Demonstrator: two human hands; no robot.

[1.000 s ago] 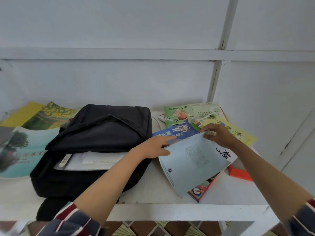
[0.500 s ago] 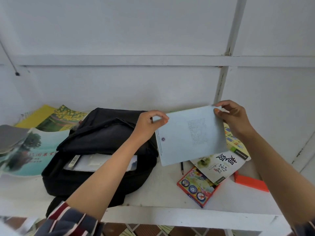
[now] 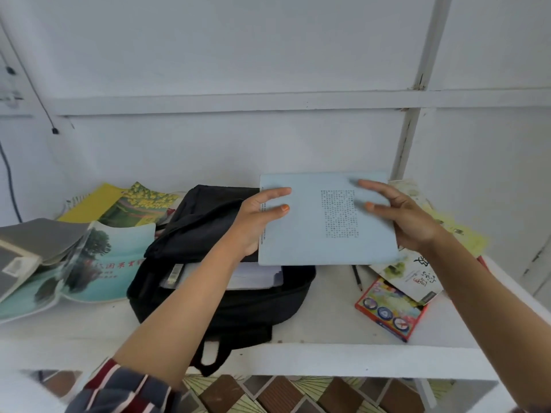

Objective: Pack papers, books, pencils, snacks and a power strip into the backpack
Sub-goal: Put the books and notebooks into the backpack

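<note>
A pale blue book point(image 3: 313, 242) is held up in the air between both hands, back cover facing me, above the right end of the black backpack point(image 3: 214, 296). My left hand point(image 3: 259, 219) grips its left edge and my right hand point(image 3: 399, 216) grips its right edge. The backpack lies open on the white table point(image 3: 328, 347), with white papers point(image 3: 256, 278) showing inside its mouth. A pencil point(image 3: 357, 277) lies on the table just right of the backpack.
A colourful box point(image 3: 390, 311) and a white booklet point(image 3: 417, 278) lie right of the backpack, with yellow-green books point(image 3: 459, 234) behind them. A teal book point(image 3: 98, 263), yellow books point(image 3: 119, 204) and a grey book point(image 3: 35, 242) lie on the left. A white wall stands close behind.
Both hands lifted the pale blue book off the pile on the right, turned it level and carried it leftward over the backpack.
</note>
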